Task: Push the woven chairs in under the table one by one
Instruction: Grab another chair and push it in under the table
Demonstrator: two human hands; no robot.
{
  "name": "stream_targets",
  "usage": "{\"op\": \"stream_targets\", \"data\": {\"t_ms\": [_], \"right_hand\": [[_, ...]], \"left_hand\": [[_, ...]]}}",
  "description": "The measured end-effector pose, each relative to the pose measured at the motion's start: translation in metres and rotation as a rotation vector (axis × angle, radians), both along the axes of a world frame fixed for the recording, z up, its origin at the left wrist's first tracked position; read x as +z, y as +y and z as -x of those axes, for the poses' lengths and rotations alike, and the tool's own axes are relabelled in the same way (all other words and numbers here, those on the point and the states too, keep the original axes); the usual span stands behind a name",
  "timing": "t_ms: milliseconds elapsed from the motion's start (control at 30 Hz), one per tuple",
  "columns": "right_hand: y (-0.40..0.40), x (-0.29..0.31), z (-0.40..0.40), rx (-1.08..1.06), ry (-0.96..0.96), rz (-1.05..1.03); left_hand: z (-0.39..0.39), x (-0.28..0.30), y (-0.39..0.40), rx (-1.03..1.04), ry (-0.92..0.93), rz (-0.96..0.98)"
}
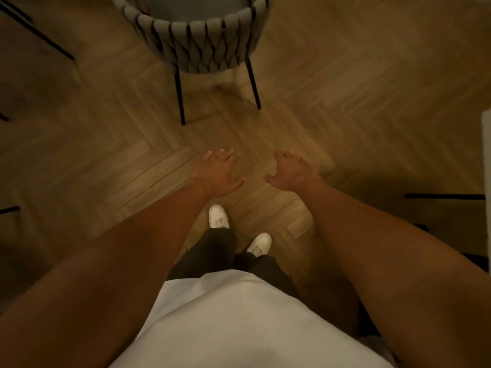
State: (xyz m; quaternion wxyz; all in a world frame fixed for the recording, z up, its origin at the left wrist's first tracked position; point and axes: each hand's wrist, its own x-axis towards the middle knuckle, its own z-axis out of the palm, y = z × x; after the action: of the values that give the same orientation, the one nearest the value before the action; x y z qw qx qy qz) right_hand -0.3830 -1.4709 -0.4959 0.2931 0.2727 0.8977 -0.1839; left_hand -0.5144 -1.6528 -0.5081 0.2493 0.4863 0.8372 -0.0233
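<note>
Reaching forward, left hand (221, 172) and right hand (291, 171) hold nothing, fingers loosely spread. One woven chair (198, 35) stands ahead on the floor, untouched; no table visible, so progress is unclear.

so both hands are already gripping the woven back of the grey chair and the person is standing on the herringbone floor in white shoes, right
Not quite. In the head view the left hand and right hand hang open above the floor, apart from the woven chair. The rest holds: herringbone floor, white shoes.

Woven chair (198, 41): thick matt fabric straps (padded-looking), thin black metal legs; floor (345, 88): smooth wood-look herringbone.
</note>
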Motion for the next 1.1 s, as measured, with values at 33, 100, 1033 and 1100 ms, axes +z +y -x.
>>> {"op": "stream_targets", "data": {"t_ms": [33,100,1033,1100], "right_hand": [[0.006,-0.002,0.013,0.020,0.004,0.000],[0.019,-0.006,0.040,0.045,0.011,0.003],[0.190,-0.039,0.418,0.372,0.096,-0.098],[0.204,-0.050,0.435,0.458,0.054,-0.129]], "left_hand": [[0.009,-0.001,0.005,0.018,-0.011,-0.005],[0.030,-0.003,0.015,0.036,-0.022,0.000],[0.375,-0.029,0.178,0.249,0.073,-0.006],[0.388,-0.038,0.192,0.262,0.069,0.039]]}}
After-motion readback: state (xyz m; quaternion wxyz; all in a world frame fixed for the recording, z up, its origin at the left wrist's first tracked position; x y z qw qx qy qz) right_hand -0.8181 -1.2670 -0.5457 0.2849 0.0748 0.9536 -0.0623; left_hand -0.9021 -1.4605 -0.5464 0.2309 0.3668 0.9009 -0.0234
